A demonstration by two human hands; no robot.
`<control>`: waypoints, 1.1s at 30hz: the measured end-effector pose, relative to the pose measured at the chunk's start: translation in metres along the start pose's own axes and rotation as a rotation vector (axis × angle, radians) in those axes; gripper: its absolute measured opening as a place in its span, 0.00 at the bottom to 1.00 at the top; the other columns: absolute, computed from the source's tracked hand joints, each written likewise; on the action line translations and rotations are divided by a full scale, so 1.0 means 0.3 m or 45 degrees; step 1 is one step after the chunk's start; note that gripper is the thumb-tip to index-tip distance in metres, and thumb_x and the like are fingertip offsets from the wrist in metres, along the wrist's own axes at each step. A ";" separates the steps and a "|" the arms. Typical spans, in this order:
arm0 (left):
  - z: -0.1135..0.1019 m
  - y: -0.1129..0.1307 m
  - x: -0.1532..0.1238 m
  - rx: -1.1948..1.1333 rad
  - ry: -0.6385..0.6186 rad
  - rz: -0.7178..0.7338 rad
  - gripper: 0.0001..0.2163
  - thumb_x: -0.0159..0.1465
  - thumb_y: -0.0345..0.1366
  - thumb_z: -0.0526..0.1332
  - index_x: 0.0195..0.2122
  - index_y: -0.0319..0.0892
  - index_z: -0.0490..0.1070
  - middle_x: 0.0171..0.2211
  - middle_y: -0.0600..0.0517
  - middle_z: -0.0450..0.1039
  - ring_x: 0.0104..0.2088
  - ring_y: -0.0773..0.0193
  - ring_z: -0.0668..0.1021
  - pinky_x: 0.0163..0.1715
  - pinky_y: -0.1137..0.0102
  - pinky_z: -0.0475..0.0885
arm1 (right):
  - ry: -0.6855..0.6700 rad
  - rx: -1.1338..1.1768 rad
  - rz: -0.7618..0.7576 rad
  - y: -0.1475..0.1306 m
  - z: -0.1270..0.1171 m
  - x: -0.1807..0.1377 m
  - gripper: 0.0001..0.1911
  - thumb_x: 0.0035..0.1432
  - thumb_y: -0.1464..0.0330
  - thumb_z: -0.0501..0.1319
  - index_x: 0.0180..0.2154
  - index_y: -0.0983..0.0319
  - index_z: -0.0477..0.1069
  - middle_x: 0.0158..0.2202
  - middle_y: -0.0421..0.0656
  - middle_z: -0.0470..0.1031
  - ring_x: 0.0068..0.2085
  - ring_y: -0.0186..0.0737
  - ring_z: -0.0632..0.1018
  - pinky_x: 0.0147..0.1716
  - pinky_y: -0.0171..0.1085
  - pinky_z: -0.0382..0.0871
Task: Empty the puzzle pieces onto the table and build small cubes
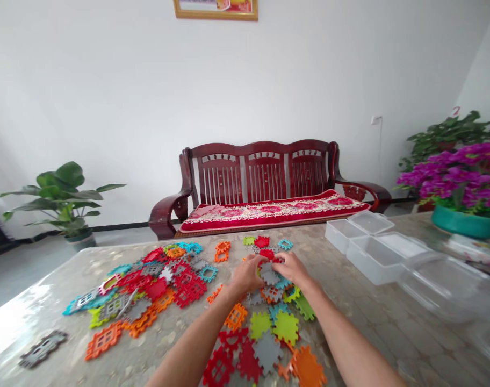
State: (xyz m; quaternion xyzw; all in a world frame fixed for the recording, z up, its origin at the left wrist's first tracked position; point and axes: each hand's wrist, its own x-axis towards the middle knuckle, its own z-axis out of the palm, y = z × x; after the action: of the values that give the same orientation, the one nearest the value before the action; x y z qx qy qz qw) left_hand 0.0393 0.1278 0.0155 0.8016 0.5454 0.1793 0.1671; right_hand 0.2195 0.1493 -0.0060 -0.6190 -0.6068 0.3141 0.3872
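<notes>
My left hand (248,277) and my right hand (294,269) meet over the middle pile of plastic building tiles with toothed edges. Between them is a grey toothed building tile (269,273), with the curled fingers of both hands at its sides. A red tile (266,256) shows just beyond the fingertips, partly covered. Below my wrists lie a lime-green tile (286,327), a grey tile (268,352), an orange tile (308,367) and a red window tile (218,367). A blue frame tile (285,244) rests behind my right hand.
A larger heap of mixed tiles (156,285) spreads over the table's left side. Lidded clear plastic boxes (376,260) stand open at right, near purple flowers in a teal pot (466,221). Beyond the table (168,357) is a wooden bench (265,172).
</notes>
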 end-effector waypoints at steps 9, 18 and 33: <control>-0.021 0.011 -0.028 -0.266 0.258 0.091 0.27 0.47 0.30 0.66 0.51 0.48 0.72 0.52 0.47 0.68 0.54 0.55 0.71 0.55 0.62 0.67 | -0.040 0.597 0.047 -0.090 0.011 -0.051 0.17 0.43 0.61 0.63 0.34 0.63 0.75 0.29 0.42 0.79 0.32 0.40 0.78 0.33 0.37 0.71; -0.170 -0.099 -0.141 -0.106 0.209 0.199 0.18 0.58 0.37 0.61 0.51 0.48 0.71 0.57 0.48 0.66 0.57 0.55 0.70 0.58 0.62 0.64 | -0.233 0.648 -0.035 -0.142 -0.063 -0.139 0.22 0.45 0.56 0.64 0.40 0.62 0.76 0.39 0.45 0.79 0.41 0.46 0.78 0.43 0.42 0.70; -0.078 0.046 -0.555 0.137 -0.399 0.381 0.54 0.41 0.61 0.68 0.68 0.57 0.45 0.70 0.40 0.37 0.66 0.31 0.47 0.59 0.36 0.48 | -0.634 -0.561 -0.317 0.038 -0.185 -0.312 0.67 0.27 0.54 0.75 0.67 0.55 0.46 0.69 0.52 0.44 0.67 0.60 0.49 0.63 0.52 0.46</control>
State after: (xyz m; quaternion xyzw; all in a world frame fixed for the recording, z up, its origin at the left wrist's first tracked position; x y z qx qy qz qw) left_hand -0.0173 -0.0308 0.0251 0.8994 0.3965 0.0457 0.1782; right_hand 0.2669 0.0513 0.0046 -0.5135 -0.8066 0.2674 0.1198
